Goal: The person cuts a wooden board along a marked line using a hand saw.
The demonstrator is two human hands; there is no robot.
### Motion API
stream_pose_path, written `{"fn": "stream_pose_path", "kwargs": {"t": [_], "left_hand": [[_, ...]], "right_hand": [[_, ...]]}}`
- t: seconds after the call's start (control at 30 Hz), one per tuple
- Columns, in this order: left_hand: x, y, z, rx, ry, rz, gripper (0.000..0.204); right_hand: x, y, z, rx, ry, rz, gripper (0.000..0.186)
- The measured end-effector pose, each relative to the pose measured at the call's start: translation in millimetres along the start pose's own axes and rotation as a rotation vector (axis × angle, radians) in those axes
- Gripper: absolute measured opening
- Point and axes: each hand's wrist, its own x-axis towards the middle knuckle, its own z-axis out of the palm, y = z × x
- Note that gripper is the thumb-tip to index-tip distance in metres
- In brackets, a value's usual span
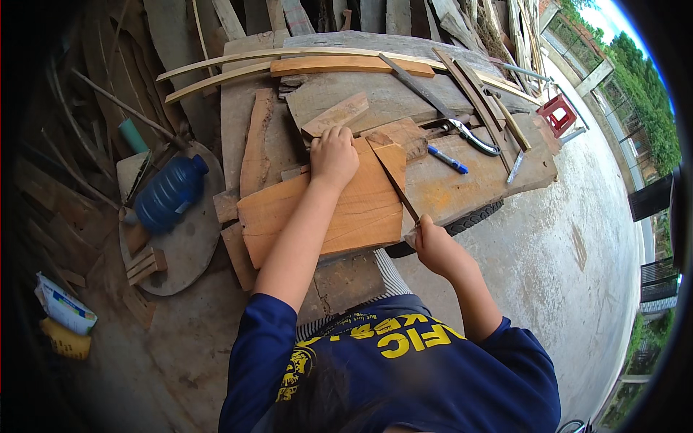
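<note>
A broad orange-brown wooden board [310,216] lies on the rough plank bench in front of me. My left hand [334,155] presses down at the board's far edge, its fingers curled over beside a small wood offcut [336,114]. Near the board's right end, my right hand [437,244] is closed round the handle of a handsaw. The dark, narrow blade of that handsaw [395,182] runs from my fist up across the board's right end; its teeth are too small to make out. A blue marker [447,159] rests just right of the blade.
Beyond it lies another saw with a curved handle [473,137], near long wooden strips [346,66]. A blue water jug [172,193] lies on a round slab at left. A red plastic stool [557,115] stands at far right. Planks lean at the back. A tyre [473,218] shows under the bench.
</note>
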Motion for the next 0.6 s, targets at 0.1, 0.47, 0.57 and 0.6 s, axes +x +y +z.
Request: {"fn": "stream_pose_path", "kwargs": {"t": [0.1,0.47,0.57,0.6], "left_hand": [[-3.6,-12.8,15.0,0.106,0.016,-0.15,0.016],[4.6,-7.0,3.5,0.14,-0.241,-0.089,0.028],[4.4,-6.1,1.2,0.124,-0.22,-0.138,0.028],[3.8,-5.5,0.0,0.102,-0.219,-0.18,0.029]], "right_hand": [[-43.1,-8.0,-21.2,0.013,-0.132,0.14,0.019],[10.6,7.5,42.6,0.175,0.102,0.033,0.015],[33.8,14.8,61.8,0.288,0.251,-0.08,0.014],[28.8,16.3,63.6,0.294,0.248,-0.079,0.014]]}}
